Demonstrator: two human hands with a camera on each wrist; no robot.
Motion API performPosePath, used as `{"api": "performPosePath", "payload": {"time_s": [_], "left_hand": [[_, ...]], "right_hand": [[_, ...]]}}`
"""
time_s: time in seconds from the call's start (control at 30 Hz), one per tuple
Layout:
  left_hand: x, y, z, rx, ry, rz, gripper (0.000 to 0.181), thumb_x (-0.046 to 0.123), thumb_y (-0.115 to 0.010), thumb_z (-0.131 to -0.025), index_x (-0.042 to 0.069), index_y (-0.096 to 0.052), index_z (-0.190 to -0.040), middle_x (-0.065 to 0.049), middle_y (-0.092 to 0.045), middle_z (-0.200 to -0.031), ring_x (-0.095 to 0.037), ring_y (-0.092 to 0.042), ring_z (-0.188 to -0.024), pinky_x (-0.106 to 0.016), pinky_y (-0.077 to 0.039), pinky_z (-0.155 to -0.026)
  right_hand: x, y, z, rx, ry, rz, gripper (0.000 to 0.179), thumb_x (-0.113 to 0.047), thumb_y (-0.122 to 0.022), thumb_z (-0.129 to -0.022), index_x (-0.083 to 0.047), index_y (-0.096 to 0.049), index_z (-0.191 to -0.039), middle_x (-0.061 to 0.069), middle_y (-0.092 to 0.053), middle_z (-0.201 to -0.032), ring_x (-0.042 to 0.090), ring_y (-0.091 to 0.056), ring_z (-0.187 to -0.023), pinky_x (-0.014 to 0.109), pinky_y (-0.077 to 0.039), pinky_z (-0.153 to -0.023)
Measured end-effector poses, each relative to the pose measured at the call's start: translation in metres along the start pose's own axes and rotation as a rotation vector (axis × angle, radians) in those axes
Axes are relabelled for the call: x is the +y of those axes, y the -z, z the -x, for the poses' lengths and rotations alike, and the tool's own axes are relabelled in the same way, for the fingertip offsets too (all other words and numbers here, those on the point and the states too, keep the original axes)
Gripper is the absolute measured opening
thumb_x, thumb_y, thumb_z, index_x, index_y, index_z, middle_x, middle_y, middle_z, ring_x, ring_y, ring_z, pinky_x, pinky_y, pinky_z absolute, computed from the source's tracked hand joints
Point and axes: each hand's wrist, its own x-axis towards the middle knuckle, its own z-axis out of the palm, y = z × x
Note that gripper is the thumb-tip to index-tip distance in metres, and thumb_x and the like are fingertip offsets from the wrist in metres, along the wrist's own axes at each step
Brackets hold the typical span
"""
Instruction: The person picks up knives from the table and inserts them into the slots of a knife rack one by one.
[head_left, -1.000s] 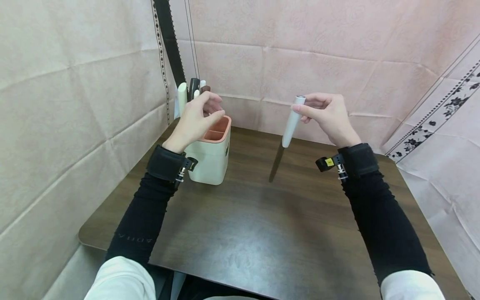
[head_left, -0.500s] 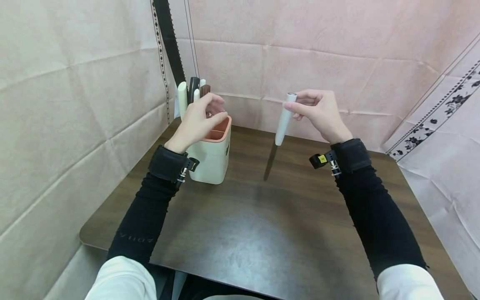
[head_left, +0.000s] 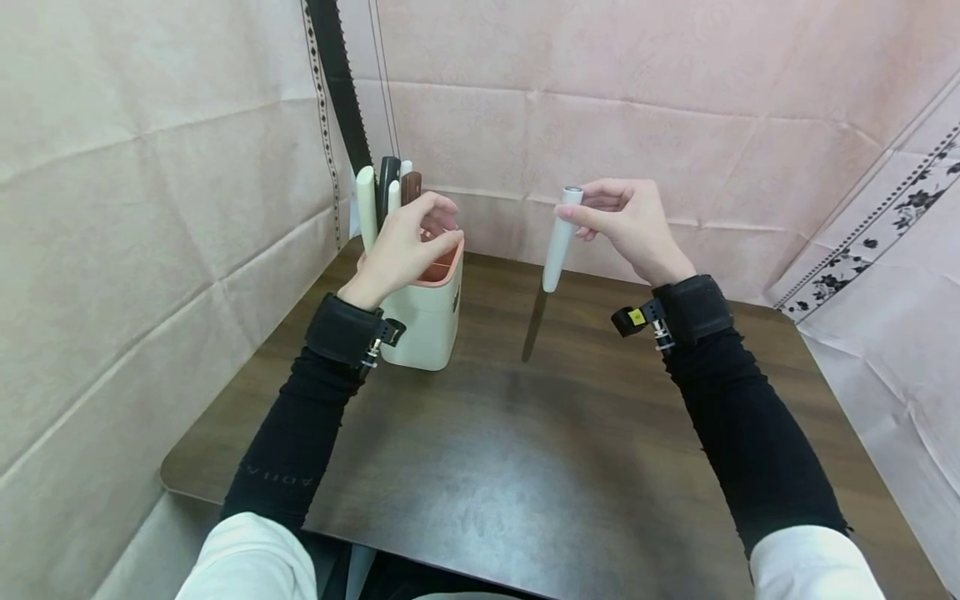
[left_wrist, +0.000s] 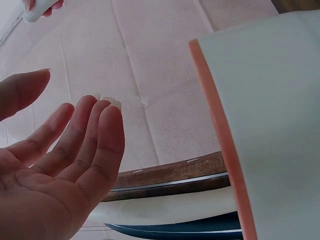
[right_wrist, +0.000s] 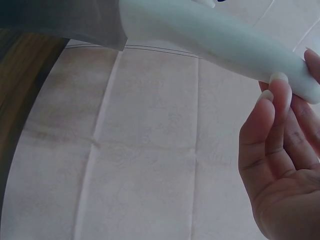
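My right hand (head_left: 626,229) pinches the butt of a knife (head_left: 558,250) between thumb and fingers. Its handle is pale mint, and the dark-looking blade (head_left: 534,327) points down above the table. In the right wrist view the handle (right_wrist: 215,42) slants across the top, its blade (right_wrist: 75,22) at upper left. A pale green knife holder (head_left: 422,333) with a pink-orange rim and divided top stands to the left. Over its rim hovers my left hand (head_left: 408,250), fingers loosely bent and nothing in them; it hides part of the holder's opening.
Several handles rise from the holder's back: a light green handle (head_left: 366,204), a black one, white ones and a brown handle (head_left: 411,187). The brown wooden table (head_left: 480,467) meets pale patterned cloth (head_left: 637,125) behind and at both sides.
My right hand has carried the knife leftward, closer to the holder. The left hand has shifted slightly right and down over the holder's rim.
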Motion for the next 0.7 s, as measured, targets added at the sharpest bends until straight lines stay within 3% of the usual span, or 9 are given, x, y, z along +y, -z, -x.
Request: {"api": "performPosePath", "payload": {"time_s": [0.27,0.57,0.7], "left_hand": [[-0.001,-0.0035,-0.0026,0.005,-0.015,0.0,0.031,0.014,-0.062,-0.092,0.002,-0.056,-0.12,-0.015,-0.064,-0.112,-0.026,-0.062,-0.098,-0.04,-0.048,-0.091],[-0.0004,-0.0068,-0.0027,-0.016,-0.032,0.005,0.031,0.015,-0.062,-0.092,0.001,-0.056,-0.12,-0.016,-0.065,-0.111,-0.025,-0.062,-0.1,-0.036,-0.048,-0.088],[-0.0008,-0.0075,-0.0022,-0.016,-0.036,0.002,0.03,0.014,-0.063,-0.092,0.001,-0.057,-0.119,-0.015,-0.065,-0.11,-0.024,-0.062,-0.1,-0.036,-0.048,-0.088]], "right_hand": [[-0.0016,-0.0039,-0.0037,0.0,-0.009,0.043,0.028,-0.016,-0.079,-0.08,-0.002,-0.072,-0.103,-0.004,-0.075,-0.084,0.012,-0.065,-0.062,0.022,-0.055,-0.061],[-0.001,-0.006,-0.0075,-0.017,-0.004,0.054,0.038,-0.019,-0.079,-0.08,0.004,-0.069,-0.109,-0.004,-0.074,-0.084,0.011,-0.064,-0.062,0.022,-0.055,-0.062],[-0.0017,-0.0084,-0.008,-0.024,-0.006,0.04,0.034,-0.018,-0.079,-0.08,0.001,-0.07,-0.107,-0.004,-0.074,-0.084,0.012,-0.064,-0.062,0.022,-0.054,-0.061]]}}
